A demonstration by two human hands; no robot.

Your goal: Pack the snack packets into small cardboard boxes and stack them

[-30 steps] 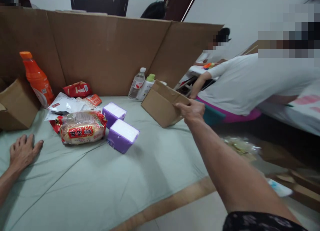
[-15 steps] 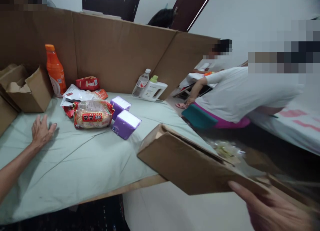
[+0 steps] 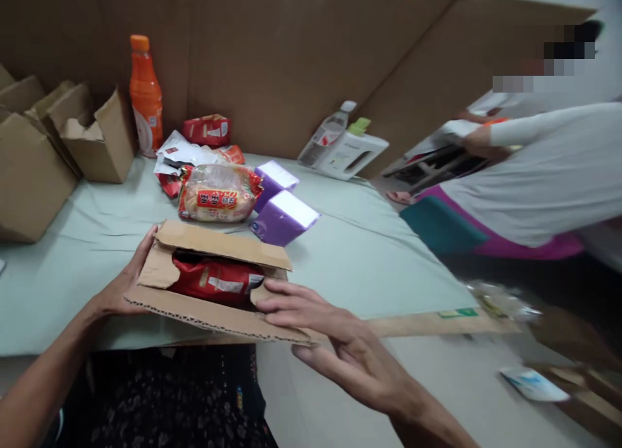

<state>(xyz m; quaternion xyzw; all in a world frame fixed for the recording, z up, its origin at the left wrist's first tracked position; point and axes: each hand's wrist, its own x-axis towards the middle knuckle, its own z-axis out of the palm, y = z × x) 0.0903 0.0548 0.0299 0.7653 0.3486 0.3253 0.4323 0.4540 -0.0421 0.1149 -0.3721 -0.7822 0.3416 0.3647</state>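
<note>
An open-topped cardboard box (image 3: 204, 315) sits before me at the near edge of the cloth-covered table, its flaps spread. Inside it lies a shiny red packet (image 3: 218, 280) with a white label. My left hand (image 3: 127, 286) is closed around the box's left end, most of its fingers hidden behind the cardboard. At the right end, my right hand (image 3: 335, 338) has its fingers over the small side flap and its thumb under the front flap's edge. Just beyond the box are a clear and red snack bag (image 3: 218, 192) and two purple tissue packs (image 3: 286, 218).
An orange bottle (image 3: 146, 105) stands by cardboard boxes (image 3: 36, 176) at left. A clear bottle (image 3: 328, 137) and a white jug (image 3: 352, 151) lean against the cardboard partition (image 3: 291, 66). To the right, a person in a white shirt (image 3: 554, 169) sits beyond the table.
The cardboard box has come from the right to in front of me, its opening now facing up toward me. My left hand has left the tabletop and taken hold of it.
</note>
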